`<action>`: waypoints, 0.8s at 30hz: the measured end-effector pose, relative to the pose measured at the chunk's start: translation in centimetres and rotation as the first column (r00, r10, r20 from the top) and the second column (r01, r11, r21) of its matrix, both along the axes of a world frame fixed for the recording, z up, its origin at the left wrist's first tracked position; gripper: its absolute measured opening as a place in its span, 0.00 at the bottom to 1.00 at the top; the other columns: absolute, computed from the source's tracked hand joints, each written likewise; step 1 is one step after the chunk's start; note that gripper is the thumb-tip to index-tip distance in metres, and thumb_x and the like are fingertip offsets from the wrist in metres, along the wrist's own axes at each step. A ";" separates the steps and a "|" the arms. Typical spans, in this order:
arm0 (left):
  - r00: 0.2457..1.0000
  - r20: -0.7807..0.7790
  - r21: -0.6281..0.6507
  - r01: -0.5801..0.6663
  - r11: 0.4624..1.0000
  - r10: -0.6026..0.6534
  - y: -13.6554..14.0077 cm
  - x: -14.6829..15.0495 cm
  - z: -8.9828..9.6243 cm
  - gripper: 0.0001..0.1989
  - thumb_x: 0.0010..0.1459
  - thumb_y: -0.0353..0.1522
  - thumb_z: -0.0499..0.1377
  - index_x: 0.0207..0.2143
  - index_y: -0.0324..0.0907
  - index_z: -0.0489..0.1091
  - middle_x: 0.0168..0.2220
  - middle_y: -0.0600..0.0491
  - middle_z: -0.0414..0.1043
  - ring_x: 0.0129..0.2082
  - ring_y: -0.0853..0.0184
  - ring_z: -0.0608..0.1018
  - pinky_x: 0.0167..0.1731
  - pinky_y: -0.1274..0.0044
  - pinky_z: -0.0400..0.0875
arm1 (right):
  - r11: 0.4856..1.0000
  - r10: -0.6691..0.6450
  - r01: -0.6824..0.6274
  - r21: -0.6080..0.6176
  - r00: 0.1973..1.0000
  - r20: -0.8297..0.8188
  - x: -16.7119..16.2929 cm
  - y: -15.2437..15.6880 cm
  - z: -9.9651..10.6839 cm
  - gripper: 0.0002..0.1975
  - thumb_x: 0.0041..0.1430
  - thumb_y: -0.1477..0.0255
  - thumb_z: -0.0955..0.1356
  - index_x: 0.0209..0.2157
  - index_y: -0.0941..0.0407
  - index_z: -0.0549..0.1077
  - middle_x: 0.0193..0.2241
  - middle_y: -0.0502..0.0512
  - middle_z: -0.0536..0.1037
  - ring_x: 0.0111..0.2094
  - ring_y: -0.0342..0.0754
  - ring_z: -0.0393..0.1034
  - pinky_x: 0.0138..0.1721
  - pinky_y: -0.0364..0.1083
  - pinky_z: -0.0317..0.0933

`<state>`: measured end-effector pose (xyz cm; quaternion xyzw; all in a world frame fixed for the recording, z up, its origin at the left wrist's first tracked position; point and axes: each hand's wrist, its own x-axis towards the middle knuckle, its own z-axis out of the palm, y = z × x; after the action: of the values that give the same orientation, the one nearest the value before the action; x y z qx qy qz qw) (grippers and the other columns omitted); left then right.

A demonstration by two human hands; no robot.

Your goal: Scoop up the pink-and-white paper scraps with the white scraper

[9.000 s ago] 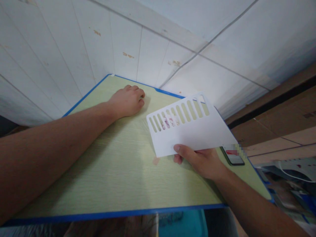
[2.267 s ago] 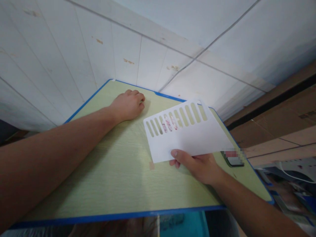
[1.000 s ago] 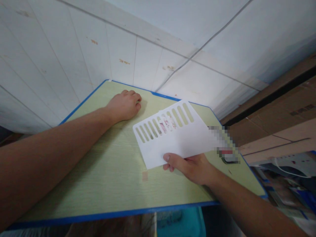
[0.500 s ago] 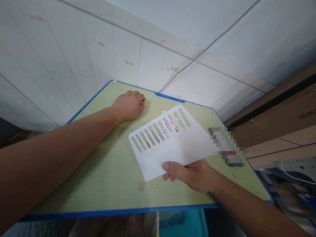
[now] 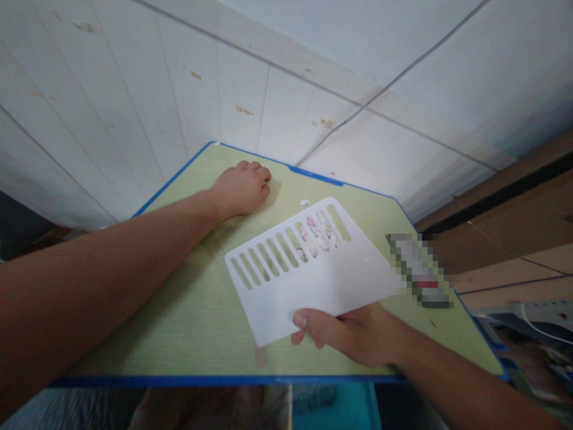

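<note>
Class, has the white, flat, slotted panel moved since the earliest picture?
Yes. Against the pale green, blue-edged table, the slotted panel has shifted leftward and toward the near edge; its far corner no longer overlaps the far edge.

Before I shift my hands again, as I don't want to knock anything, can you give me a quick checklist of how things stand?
1. White slotted board gripped by the right hand, thumb on top: ok.
2. Left hand on the table, apart from the board: ok.
3. Nothing under the left palm: cannot tell, hidden.
4. All scraps behind the slots: not ok, a pale scrap lies past the far edge.
5. Board clear of the pixelated object: cannot tell.
</note>
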<state>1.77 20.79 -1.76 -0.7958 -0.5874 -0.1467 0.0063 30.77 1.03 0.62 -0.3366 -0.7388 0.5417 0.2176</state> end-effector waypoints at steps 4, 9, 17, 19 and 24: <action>1.000 -0.002 -0.009 0.001 1.000 -0.001 -0.1 0.0 0.1 0.28 0.81 0.38 0.54 0.73 0.45 0.84 0.72 0.39 0.85 0.74 0.43 0.80 0.77 0.52 0.76 | 1.000 0.003 -0.003 -0.029 1.000 -0.014 -0.1 -0.1 -0.1 0.20 0.84 0.56 0.78 0.36 0.52 0.89 0.34 0.54 0.90 0.33 0.49 0.84 0.38 0.45 0.84; 1.000 -0.011 -0.008 -0.006 1.000 0.006 -0.3 0.2 0.3 0.28 0.81 0.37 0.53 0.72 0.45 0.84 0.73 0.38 0.85 0.74 0.43 0.81 0.76 0.51 0.77 | 0.995 0.013 -0.016 -0.099 0.999 -0.031 0.0 0.1 -0.1 0.19 0.82 0.55 0.79 0.38 0.53 0.87 0.32 0.53 0.88 0.31 0.48 0.83 0.34 0.44 0.83; 1.000 -0.009 0.002 -0.006 1.000 0.006 -0.2 0.1 0.2 0.27 0.83 0.38 0.53 0.71 0.46 0.84 0.71 0.40 0.85 0.74 0.45 0.80 0.75 0.55 0.77 | 0.973 0.020 -0.025 -0.230 0.999 -0.025 0.0 0.0 -0.2 0.19 0.77 0.54 0.83 0.41 0.54 0.87 0.33 0.55 0.90 0.30 0.47 0.84 0.28 0.41 0.79; 1.000 0.002 -0.003 -0.007 1.000 0.007 -0.2 0.1 0.2 0.26 0.82 0.38 0.54 0.72 0.46 0.85 0.71 0.39 0.85 0.74 0.44 0.80 0.75 0.54 0.77 | 0.970 0.023 -0.027 -0.243 1.000 -0.020 -0.1 0.0 0.0 0.19 0.77 0.53 0.84 0.42 0.54 0.87 0.34 0.55 0.90 0.31 0.48 0.85 0.29 0.41 0.80; 1.000 -0.001 -0.019 -0.018 1.000 0.018 -0.5 0.2 0.4 0.27 0.82 0.37 0.54 0.72 0.45 0.84 0.73 0.39 0.84 0.75 0.44 0.80 0.76 0.55 0.76 | 0.965 0.041 -0.050 -0.256 0.998 -0.041 -0.2 0.1 0.5 0.20 0.75 0.52 0.85 0.40 0.54 0.86 0.33 0.54 0.89 0.32 0.49 0.87 0.31 0.42 0.83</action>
<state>2.02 20.30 -1.31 -0.7906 -0.5959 -0.1408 0.0005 30.58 1.12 1.09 -0.3352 -0.6660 0.6435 0.1730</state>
